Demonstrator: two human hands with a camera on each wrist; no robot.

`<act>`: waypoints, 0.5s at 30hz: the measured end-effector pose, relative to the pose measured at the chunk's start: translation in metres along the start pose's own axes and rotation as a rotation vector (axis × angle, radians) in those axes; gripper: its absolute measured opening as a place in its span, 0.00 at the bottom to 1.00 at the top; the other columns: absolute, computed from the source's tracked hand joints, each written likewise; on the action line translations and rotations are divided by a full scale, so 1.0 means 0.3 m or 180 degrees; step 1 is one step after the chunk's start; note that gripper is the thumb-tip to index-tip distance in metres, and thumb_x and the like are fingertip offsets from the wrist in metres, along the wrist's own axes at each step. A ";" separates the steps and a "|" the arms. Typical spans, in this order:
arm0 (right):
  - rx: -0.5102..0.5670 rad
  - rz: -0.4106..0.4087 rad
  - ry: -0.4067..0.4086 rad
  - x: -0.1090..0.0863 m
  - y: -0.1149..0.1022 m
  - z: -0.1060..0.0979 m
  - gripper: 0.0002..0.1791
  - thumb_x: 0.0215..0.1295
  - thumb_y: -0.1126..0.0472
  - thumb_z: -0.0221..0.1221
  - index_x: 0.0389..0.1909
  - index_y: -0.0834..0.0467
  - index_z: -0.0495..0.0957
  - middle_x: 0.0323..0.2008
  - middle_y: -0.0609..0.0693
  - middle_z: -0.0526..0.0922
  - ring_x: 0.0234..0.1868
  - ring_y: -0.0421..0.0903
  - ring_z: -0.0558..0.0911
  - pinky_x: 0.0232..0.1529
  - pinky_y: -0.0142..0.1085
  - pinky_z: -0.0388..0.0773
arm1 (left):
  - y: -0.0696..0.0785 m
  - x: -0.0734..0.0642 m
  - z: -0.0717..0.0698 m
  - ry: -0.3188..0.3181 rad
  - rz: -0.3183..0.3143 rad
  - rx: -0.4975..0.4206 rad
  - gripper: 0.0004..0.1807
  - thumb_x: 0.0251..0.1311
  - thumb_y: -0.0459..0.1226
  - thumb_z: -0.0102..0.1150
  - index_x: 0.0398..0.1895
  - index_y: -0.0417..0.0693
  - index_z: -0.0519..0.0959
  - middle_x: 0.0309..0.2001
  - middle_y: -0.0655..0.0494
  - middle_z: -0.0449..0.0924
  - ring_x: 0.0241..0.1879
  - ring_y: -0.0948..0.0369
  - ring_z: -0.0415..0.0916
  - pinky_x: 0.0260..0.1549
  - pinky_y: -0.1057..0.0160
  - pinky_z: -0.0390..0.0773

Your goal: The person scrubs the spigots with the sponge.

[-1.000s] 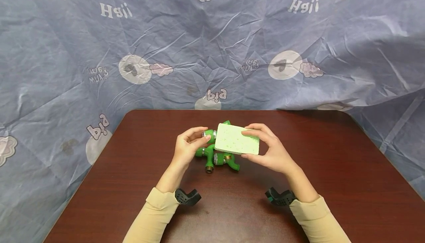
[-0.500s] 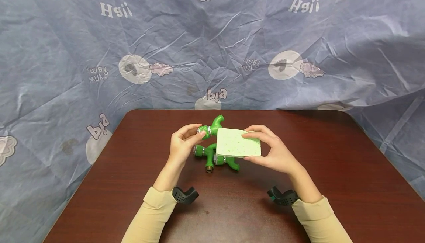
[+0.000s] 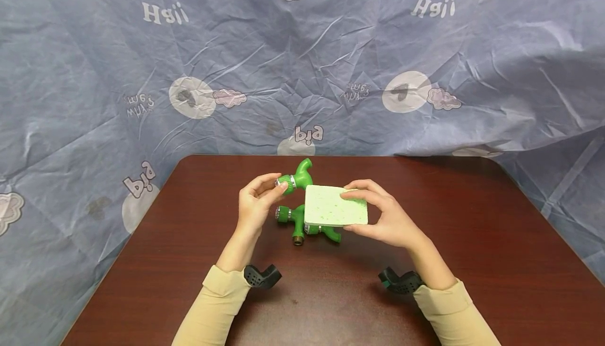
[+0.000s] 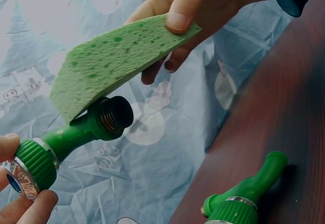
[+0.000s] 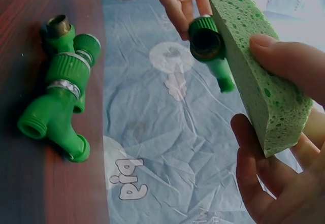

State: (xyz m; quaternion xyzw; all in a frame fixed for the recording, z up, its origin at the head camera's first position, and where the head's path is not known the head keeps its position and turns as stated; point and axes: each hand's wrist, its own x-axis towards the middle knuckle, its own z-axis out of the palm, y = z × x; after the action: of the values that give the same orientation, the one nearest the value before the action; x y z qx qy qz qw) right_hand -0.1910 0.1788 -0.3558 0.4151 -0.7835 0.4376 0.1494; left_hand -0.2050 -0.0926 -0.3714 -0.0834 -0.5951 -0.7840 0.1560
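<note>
My left hand (image 3: 254, 202) pinches a green faucet (image 3: 303, 175) by its ribbed knob, raised above the table. In the left wrist view the faucet's dark threaded inlet (image 4: 118, 113) faces right. My right hand (image 3: 385, 215) grips a pale green sponge (image 3: 334, 207), thumb on one face and fingers on the other. In the left wrist view the sponge's lower edge lies right at the faucet's body. Below the hands, a second green faucet (image 3: 299, 222) with a brass end lies on the table. A third faucet (image 3: 331, 233) beside it is partly hidden by the sponge.
The dark red-brown wooden table (image 3: 449, 204) extends around the hands. Behind it hangs a wrinkled blue-grey printed cloth (image 3: 283, 62). Each wrist wears a black camera mount (image 3: 262, 276).
The left hand has moved left and away with its faucet, whose curved spout now shows clear of the sponge. The sponge has levelled and dropped slightly, covering more of the third faucet.
</note>
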 end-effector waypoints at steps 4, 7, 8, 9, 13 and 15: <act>-0.0015 0.0027 -0.0006 0.016 -0.064 -0.027 0.30 0.37 0.73 0.74 0.47 0.64 0.78 0.50 0.57 0.74 0.53 0.48 0.71 0.54 0.28 0.64 | 0.007 0.008 -0.013 0.0101 0.0016 0.0001 0.16 0.50 0.23 0.65 0.44 0.28 0.78 0.33 0.49 0.81 0.30 0.60 0.80 0.35 0.50 0.81; 0.0010 0.0084 -0.0032 0.020 -0.083 -0.041 0.29 0.37 0.74 0.74 0.46 0.66 0.78 0.50 0.60 0.74 0.52 0.50 0.72 0.54 0.27 0.64 | 0.011 0.014 -0.028 0.0178 0.0046 -0.0037 0.15 0.50 0.24 0.65 0.43 0.31 0.79 0.33 0.50 0.82 0.31 0.60 0.81 0.34 0.54 0.82; 0.0019 0.0090 -0.0038 0.020 -0.082 -0.044 0.29 0.36 0.74 0.74 0.46 0.67 0.78 0.50 0.60 0.74 0.52 0.50 0.72 0.54 0.27 0.64 | 0.013 0.016 -0.032 0.0209 0.0062 -0.0059 0.14 0.50 0.24 0.65 0.43 0.32 0.80 0.33 0.51 0.82 0.30 0.60 0.81 0.34 0.55 0.82; 0.0040 0.0087 -0.0044 0.019 -0.079 -0.045 0.29 0.36 0.74 0.74 0.46 0.67 0.77 0.50 0.60 0.74 0.52 0.50 0.72 0.54 0.27 0.64 | 0.015 0.018 -0.036 0.0240 0.0079 -0.0072 0.14 0.50 0.24 0.66 0.42 0.33 0.80 0.33 0.51 0.82 0.30 0.60 0.81 0.33 0.57 0.82; 0.0135 0.0062 -0.0105 0.008 -0.049 -0.042 0.30 0.37 0.73 0.74 0.48 0.65 0.78 0.51 0.59 0.73 0.53 0.49 0.71 0.56 0.28 0.63 | 0.020 0.021 -0.043 0.0317 0.0090 -0.0068 0.13 0.49 0.26 0.67 0.40 0.40 0.82 0.32 0.52 0.82 0.29 0.61 0.81 0.32 0.59 0.82; 0.0152 0.0058 -0.0123 -0.001 -0.022 -0.039 0.31 0.38 0.72 0.74 0.49 0.62 0.78 0.51 0.56 0.73 0.54 0.47 0.71 0.56 0.29 0.63 | 0.018 0.022 -0.042 0.0320 0.0082 -0.0039 0.13 0.49 0.26 0.68 0.40 0.42 0.83 0.32 0.53 0.82 0.29 0.61 0.80 0.32 0.60 0.82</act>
State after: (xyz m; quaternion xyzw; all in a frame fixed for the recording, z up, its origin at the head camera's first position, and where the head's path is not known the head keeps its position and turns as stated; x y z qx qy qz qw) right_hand -0.1872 0.1867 -0.3456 0.4199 -0.7793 0.4494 0.1203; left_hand -0.2086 -0.1072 -0.3678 -0.0525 -0.5805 -0.7887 0.1953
